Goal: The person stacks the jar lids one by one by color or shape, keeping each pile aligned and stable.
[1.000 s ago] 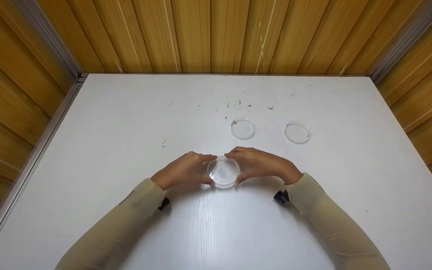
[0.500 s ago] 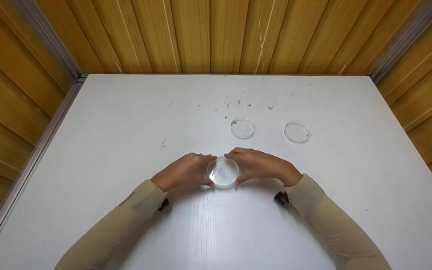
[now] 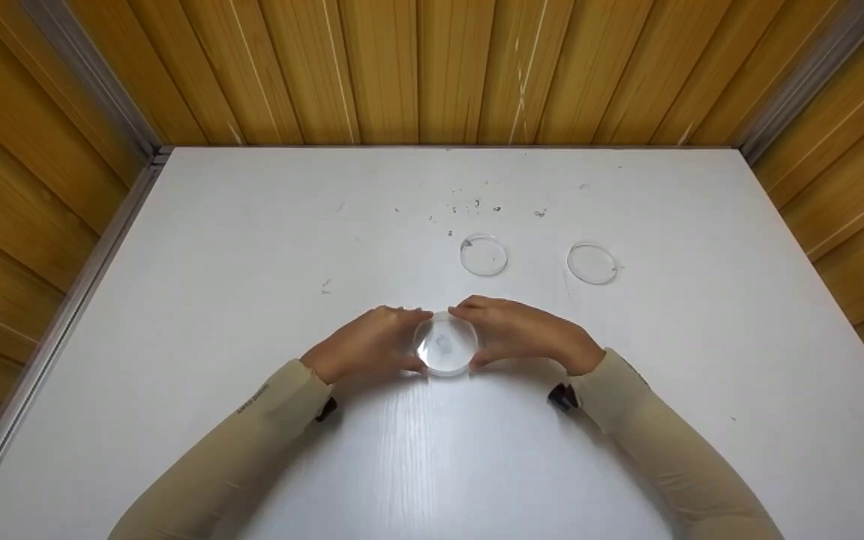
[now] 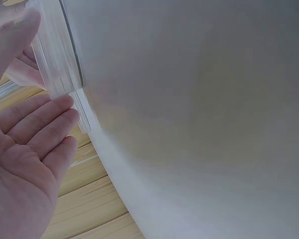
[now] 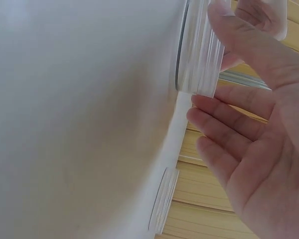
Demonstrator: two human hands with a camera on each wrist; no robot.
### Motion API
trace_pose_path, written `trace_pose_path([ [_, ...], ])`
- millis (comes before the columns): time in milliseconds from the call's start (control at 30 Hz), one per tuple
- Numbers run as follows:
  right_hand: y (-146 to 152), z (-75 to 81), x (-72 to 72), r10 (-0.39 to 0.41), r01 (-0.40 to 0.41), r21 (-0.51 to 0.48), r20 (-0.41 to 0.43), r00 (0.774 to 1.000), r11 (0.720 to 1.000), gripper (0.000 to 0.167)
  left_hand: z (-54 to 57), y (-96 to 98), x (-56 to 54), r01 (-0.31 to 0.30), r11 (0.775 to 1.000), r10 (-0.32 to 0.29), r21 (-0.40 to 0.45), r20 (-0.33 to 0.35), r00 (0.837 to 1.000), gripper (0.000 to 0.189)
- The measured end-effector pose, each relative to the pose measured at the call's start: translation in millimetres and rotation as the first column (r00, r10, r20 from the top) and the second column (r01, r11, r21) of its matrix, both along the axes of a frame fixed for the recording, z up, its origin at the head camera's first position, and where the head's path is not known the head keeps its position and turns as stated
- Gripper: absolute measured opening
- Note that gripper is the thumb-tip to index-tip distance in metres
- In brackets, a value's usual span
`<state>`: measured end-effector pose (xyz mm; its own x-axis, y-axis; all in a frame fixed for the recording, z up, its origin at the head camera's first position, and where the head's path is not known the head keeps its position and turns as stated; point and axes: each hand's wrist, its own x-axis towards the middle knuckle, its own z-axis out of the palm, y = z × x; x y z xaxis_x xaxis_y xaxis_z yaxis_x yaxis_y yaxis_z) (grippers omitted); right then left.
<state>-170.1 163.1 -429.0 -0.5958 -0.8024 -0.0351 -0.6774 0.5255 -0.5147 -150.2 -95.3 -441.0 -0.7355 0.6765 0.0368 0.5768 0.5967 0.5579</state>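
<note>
A clear round petri dish (image 3: pixel 448 345) is between my two hands at the middle of the white table. My left hand (image 3: pixel 369 341) grips its left side, thumb at the near rim and fingers at the far rim. My right hand (image 3: pixel 529 334) holds the right side in the same way. Seen edge-on in the left wrist view, the dish (image 4: pixel 56 50) shows several layered rims close over the tabletop. The right wrist view shows the thumb on the dish (image 5: pixel 199 50), with the lower fingers stretched out beside it.
Two more clear round dish pieces lie beyond my hands: one dish piece (image 3: pixel 484 274) just behind, another dish piece (image 3: pixel 592 283) further right. Small dark marks (image 3: pixel 497 209) dot the far part of the table (image 3: pixel 252 217). Wood-patterned walls (image 3: pixel 387 75) border the table.
Both hands keep their hold in nearly the same place. The lower rim at the dish's near side, more visible a second ago, shows less now.
</note>
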Motion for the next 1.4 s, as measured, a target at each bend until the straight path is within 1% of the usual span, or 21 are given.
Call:
trace_pose_path([
  [200,1.3,1.4,1.2,-0.003,0.003,-0.008,0.021,1.0,1.0,0.072,0.8,-0.1,0.4,0.002,1.0,-0.002,0.004,-0.003,1.0,0.065],
  [300,1.8,1.6,1.4,0.003,-0.003,-0.009,0.017,1.0,1.0,0.073,1.7,-0.6,0.7,0.001,1.0,-0.001,0.004,0.002,1.0,0.066],
  [367,2.7,1.5,1.5,0.008,-0.007,-0.013,0.012,1.0,1.0,0.075,2.6,-1.0,0.4,0.001,1.0,-0.002,0.01,0.021,1.0,0.066],
  [467,4.6,1.6,1.3,0.01,-0.01,-0.01,0.004,1.0,1.0,0.078,5.2,-1.7,-0.8,-0.016,1.0,0.016,0.002,0.06,0.998,0.069],
  [567,5.8,2.5,0.7,-0.002,0.002,0.016,0.008,1.0,1.0,0.081,8.4,-2.5,-3.9,-0.038,0.999,0.037,0.001,0.107,0.994,0.073],
  [633,6.7,3.5,-0.3,-0.013,0.012,0.033,0.008,1.0,0.999,0.082,10.7,-3.7,-6.6,-0.047,0.999,0.047,0.003,0.127,0.991,0.076],
  [700,8.4,5.0,-1.3,-0.031,0.03,0.034,0.023,0.999,0.999,0.081,12.9,-4.9,-10.3,-0.061,0.998,0.057,0.019,0.149,0.987,0.078],
  [833,15.1,9.0,-4.6,-0.054,0.055,-0.011,0.04,0.998,0.998,0.079,17.9,-6.8,-19.1,-0.101,0.994,0.095,0.035,0.155,0.983,0.082],
  [1000,23.1,11.6,-14.0,-0.112,0.115,-0.062,0.051,0.992,0.991,0.075,23.2,-4.8,-35.0,-0.147,0.988,0.142,0.034,0.121,0.982,0.083],
  [1100,27.9,11.5,-20.6,-0.148,0.152,-0.092,0.056,0.987,0.984,0.073,25.5,-1.9,-44.3,-0.173,0.985,0.171,0.019,0.102,0.98,0.084],
  [1267,36.2,11.0,-31.6,-0.215,0.225,-0.119,0.088,0.973,0.967,0.073,28.1,3.3,-58.3,-0.22,0.975,0.222,-0.031,0.089,0.971,0.087],
  [1400,41.7,10.7,-39.2,-0.272,0.284,-0.114,0.114,0.956,0.952,0.074,27.0,9.1,-68.6,-0.232,0.971,0.236,-0.059,0.082,0.968,0.087],
])
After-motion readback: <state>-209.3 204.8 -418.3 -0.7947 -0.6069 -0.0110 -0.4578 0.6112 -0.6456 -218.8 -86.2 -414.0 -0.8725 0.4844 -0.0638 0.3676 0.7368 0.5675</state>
